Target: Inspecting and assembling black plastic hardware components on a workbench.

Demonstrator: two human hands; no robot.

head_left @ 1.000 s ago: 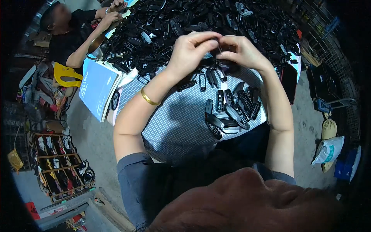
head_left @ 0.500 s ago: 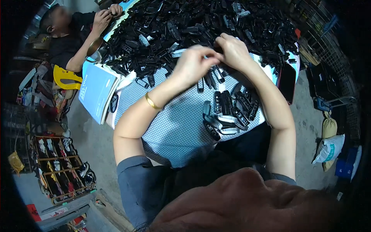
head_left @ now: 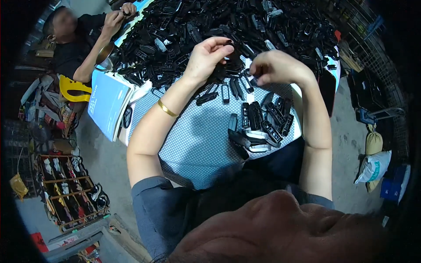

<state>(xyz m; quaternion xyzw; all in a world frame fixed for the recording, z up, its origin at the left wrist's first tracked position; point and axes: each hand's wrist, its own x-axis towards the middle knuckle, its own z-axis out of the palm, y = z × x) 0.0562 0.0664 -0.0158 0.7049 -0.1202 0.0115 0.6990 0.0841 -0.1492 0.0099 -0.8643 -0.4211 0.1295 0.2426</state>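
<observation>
My left hand (head_left: 207,60) is raised at the near edge of a heap of small black plastic casings (head_left: 210,26). Its thumb and fingers close toward each other, and a dark bit shows at the fingertips, too small to name. To its right, my right hand (head_left: 283,68) hangs with bent fingers pointing down and left; motion smears them, and what lies between them is hidden. Just below the hands, several loose narrow casings (head_left: 236,89) lie on the patterned cloth (head_left: 193,140). Nearer to me on the right sits a small group of black and silver casings (head_left: 258,125).
A blue-covered book (head_left: 107,103) lies at the table's left edge, beside a metal cup (head_left: 105,57) and a yellow plastic stool (head_left: 72,90). A dark phone-like slab (head_left: 326,94) rests at the right edge. Across to the left, another person's hands (head_left: 120,16) work at the heap.
My hands, close together before, are now apart. The left has moved up and slightly left; the right has come down and nearer, its fingers turning toward the loose casings.
</observation>
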